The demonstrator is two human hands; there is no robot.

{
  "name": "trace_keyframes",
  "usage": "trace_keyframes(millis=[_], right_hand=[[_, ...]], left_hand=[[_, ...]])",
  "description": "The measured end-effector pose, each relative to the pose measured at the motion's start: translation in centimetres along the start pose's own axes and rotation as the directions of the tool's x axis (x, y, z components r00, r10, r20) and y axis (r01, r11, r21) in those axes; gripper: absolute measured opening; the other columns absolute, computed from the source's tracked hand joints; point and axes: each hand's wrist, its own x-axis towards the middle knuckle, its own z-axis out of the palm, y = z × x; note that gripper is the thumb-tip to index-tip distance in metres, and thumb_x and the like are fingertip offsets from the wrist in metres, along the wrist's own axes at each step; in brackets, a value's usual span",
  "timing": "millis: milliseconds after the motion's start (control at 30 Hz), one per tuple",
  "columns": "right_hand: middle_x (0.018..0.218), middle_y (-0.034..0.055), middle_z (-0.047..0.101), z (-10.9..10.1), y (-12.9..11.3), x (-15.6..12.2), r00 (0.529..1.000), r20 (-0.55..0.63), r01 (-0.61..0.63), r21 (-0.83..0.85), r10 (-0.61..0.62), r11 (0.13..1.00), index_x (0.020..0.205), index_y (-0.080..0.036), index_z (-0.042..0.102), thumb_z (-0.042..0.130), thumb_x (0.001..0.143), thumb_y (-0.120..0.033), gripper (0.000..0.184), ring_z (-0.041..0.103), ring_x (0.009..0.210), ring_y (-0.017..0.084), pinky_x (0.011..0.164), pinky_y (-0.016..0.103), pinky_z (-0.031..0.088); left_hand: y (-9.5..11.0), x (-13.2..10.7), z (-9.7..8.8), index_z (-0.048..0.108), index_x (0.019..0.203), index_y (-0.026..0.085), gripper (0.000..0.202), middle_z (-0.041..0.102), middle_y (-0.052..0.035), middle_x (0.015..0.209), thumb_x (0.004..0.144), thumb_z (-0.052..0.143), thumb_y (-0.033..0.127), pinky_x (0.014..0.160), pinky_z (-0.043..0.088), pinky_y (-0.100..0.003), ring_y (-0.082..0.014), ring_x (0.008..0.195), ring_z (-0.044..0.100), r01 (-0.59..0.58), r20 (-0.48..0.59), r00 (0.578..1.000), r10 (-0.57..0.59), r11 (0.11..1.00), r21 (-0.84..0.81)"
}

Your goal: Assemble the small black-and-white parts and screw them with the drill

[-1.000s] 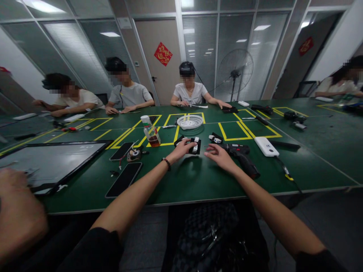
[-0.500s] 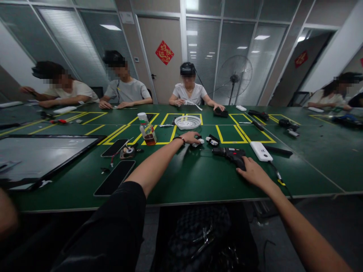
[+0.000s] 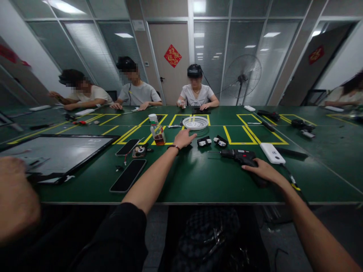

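Note:
My left hand [image 3: 185,139] reaches over the table with its fingers stretched out, holding nothing that I can see. A dark object, partly hidden, lies under it. Just right of its fingertips sit two small black-and-white parts [image 3: 204,142], side by side. My right hand [image 3: 262,170] is wrapped round the handle of a black power drill [image 3: 237,154]. The drill lies on its side on the green table, its long thin bit pointing left, below the two parts. A white basket [image 3: 195,122] stands beyond my left hand.
Left of my arm are a bottle of brown liquid [image 3: 157,132], two phones [image 3: 128,175] and a small device with wires [image 3: 140,151]. A large framed panel [image 3: 85,145] lies further left, near another person's blurred hand [image 3: 17,196]. A white power bank [image 3: 272,153] with a cable lies right. Co-workers sit opposite.
My left hand has let go of one black-and-white part and shifted left of it. My right hand stays on the drill. The view has turned slightly left; a neighbour's hand has come in at left.

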Motion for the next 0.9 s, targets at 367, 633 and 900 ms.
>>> trace_keyframes(millis=[367, 633, 900], right_hand=[[0.104, 0.0179, 0.068, 0.6, 0.2, 1.0, 0.997, -0.048, -0.062, -0.075, 0.059, 0.995, 0.115, -0.012, 0.064, 0.062, 0.071, -0.064, 0.068, 0.066, 0.091, 0.032, 0.073, 0.036, 0.046], [0.101, 0.0181, 0.069, 0.6, 0.5, 1.3, 0.998, -0.04, -0.053, -0.035, 0.052, 0.998, 0.112, -0.011, 0.066, 0.059, 0.07, -0.07, 0.073, 0.066, 0.088, 0.032, 0.071, 0.037, 0.046], [0.1, 0.0135, 0.07, 0.5, -1.2, -0.3, 0.991, -0.131, 0.03, 0.139, -0.012, 0.99, 0.106, -0.015, 0.066, 0.071, 0.064, -0.056, 0.059, 0.066, 0.091, 0.03, 0.077, 0.037, 0.048]], left_hand=[[-5.2, -2.2, -0.7, 0.072, 0.091, 0.016, 0.063, 0.071, -0.0114, 0.088, 0.064, 0.063, 0.073, 0.07, 0.045, -0.03, -0.0259, 0.08, 0.064, 0.293, 0.276, 0.93, -0.241, 0.942, -0.165], [-4.4, -0.9, -0.9, 0.066, 0.068, 0.017, 0.057, 0.07, -0.0133, 0.079, 0.056, 0.069, 0.073, 0.07, 0.046, -0.03, -0.0299, 0.085, 0.065, 0.33, 0.235, 0.922, -0.309, 0.942, -0.055], [-3.0, -5.4, -0.3, 0.065, 0.107, 0.014, 0.058, 0.067, -0.0145, 0.107, 0.074, 0.063, 0.062, 0.073, 0.056, -0.032, -0.0226, 0.09, 0.065, 0.439, 0.322, 0.894, -0.312, 0.471, -0.765]])
